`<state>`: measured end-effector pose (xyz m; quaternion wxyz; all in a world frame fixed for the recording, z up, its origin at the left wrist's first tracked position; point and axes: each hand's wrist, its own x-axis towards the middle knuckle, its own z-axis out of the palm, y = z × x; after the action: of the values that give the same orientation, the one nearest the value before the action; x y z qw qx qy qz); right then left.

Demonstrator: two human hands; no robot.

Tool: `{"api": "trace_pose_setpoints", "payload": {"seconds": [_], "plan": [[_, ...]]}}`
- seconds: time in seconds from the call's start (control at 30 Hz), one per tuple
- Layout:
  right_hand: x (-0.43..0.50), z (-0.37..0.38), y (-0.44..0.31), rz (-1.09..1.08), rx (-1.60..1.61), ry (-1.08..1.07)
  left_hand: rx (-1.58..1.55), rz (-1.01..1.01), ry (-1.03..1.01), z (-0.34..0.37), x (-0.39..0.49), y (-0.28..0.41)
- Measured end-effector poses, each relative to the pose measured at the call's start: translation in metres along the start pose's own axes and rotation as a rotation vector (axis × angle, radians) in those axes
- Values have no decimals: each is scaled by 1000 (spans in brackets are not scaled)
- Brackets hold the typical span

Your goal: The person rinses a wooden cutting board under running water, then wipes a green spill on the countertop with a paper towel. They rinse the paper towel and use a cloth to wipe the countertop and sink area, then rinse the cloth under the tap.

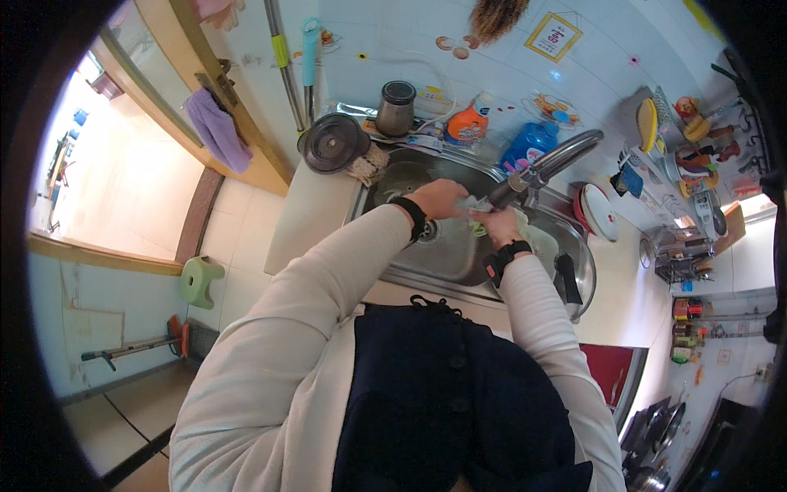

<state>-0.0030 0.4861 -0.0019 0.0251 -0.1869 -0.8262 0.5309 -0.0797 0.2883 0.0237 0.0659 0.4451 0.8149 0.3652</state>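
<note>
Over the double stainless-steel sink [449, 261], my left hand [438, 198] reaches in from the left, its fingers bent towards my right hand [503, 226]. Both hands are under the head of the chrome tap [535, 169]. A blurred, translucent whitish patch [473, 204] lies between my fingertips; whether it is water or a thing held is unclear. Something pale green [478, 229] shows beside my right fingers, partly hidden. The drain [428, 231] of the left basin is visible below my left wrist. A black handle [567, 280] sticks out of the smaller right basin.
Behind the sink stand an orange cleaner bottle [468, 122], a blue detergent bottle [530, 146] and a dark-lidded jar [395, 109]. A dark round lidded container [332, 144] is at the left corner. White-and-red bowls [595, 212] lean at the right. A green stool [201, 281] stands on the floor.
</note>
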Motion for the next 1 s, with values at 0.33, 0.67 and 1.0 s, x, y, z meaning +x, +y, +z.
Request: {"api": "trace_pose_setpoints", "payload": {"seconds": [0.33, 0.67, 1.0], "plan": [[-26, -18, -18, 136, 262, -220, -628, -505, -64, 22, 18, 6], [-20, -20, -8, 349, 541, -162, -552, -611, -143, 27, 20, 8], [-6, -13, 7, 203, 181, 141, -342, -405, 45, 33, 12, 0]]}}
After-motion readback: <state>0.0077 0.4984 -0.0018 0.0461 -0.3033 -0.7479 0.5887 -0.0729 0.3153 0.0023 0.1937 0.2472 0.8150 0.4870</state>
